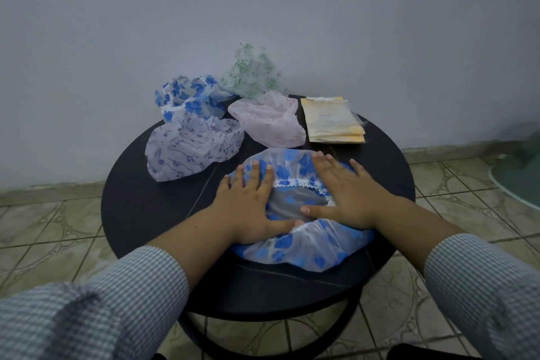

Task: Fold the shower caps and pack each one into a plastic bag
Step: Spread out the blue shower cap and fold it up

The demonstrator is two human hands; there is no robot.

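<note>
Here, both flat hands on the blue shower cap point(295, 245), plastic bags point(333, 121) beyond.

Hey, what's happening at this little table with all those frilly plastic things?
A person is flattening a blue-flowered shower cap on a round black table, with the left hand and right hand pressed open on it. Four more caps wait behind: another blue-flowered cap, a music-note cap, a pink cap and a green-flowered cap. A stack of yellowish plastic bags lies at the right. Nothing is packed yet.
</note>
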